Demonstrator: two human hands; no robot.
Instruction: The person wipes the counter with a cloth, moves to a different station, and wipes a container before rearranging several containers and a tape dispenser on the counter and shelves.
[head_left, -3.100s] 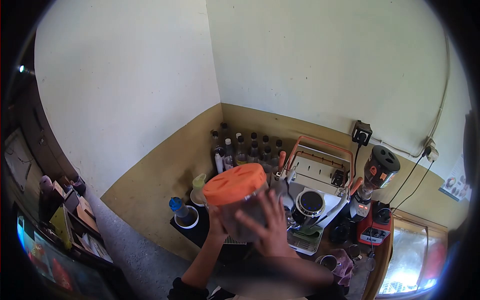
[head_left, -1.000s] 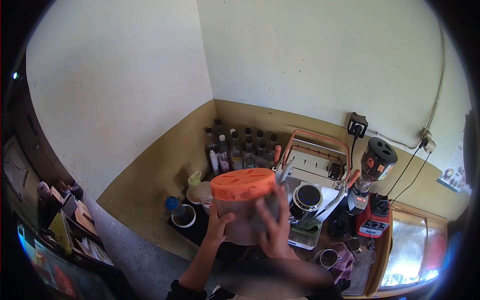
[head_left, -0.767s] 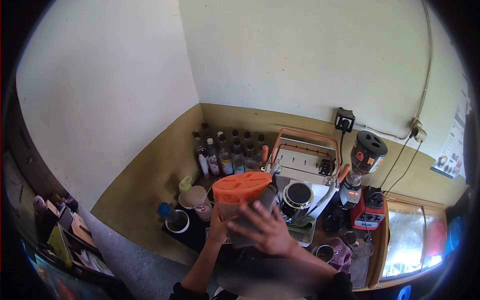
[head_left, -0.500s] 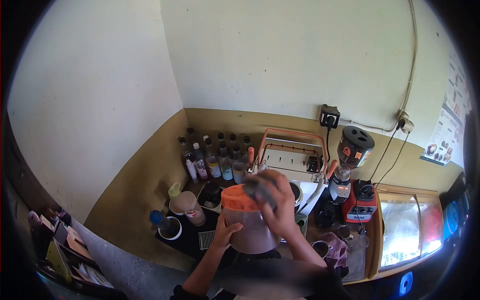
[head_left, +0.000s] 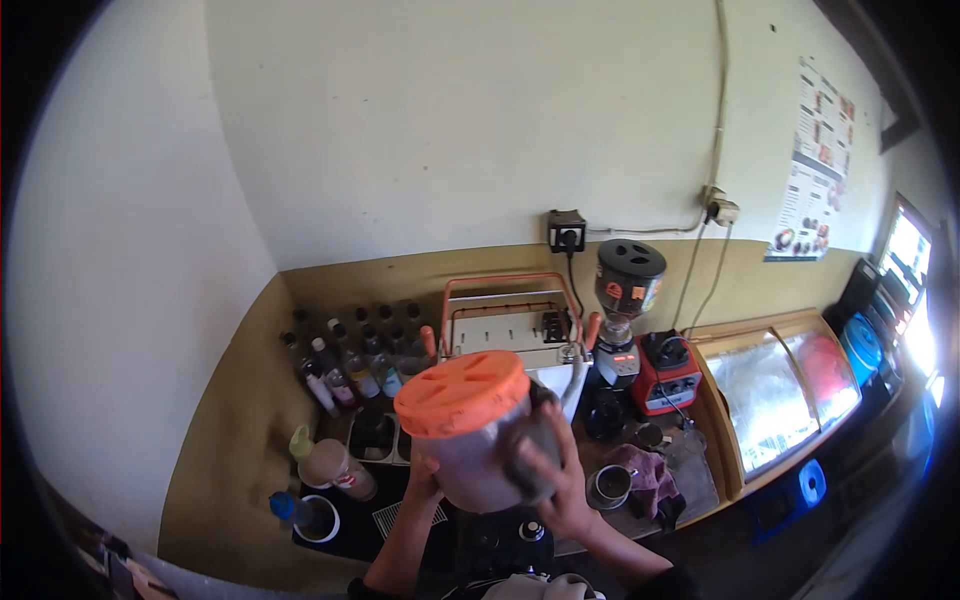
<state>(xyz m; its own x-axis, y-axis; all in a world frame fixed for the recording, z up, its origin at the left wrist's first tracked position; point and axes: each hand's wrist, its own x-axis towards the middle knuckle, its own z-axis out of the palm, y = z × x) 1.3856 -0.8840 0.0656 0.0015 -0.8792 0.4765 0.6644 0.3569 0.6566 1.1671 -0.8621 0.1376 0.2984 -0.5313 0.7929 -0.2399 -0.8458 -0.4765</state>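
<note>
A large translucent jar [head_left: 465,465] with an orange lid [head_left: 463,392] is lifted above the counter, slightly tilted. My left hand [head_left: 424,480] grips the jar's left side, its fingers partly hidden behind it. On the right side, my right hand [head_left: 562,490] presses a dark grey cloth [head_left: 530,462] against the jar wall, fingers bent around the cloth. Beneath the jar is a dark device with a round knob [head_left: 531,531]. The espresso machine [head_left: 510,330] stands right behind the jar.
Syrup bottles [head_left: 352,365] line the back left. A coffee grinder [head_left: 625,300], a red blender base [head_left: 668,385] and a glass display case [head_left: 775,400] stand to the right. Nearer are a metal pitcher [head_left: 610,487] and a purple cloth [head_left: 652,478]. A white bowl [head_left: 320,520] sits front left.
The view has swung right. My right hand and the grey cloth have moved from the lid down to the jar's right side, and the jar has tilted.
</note>
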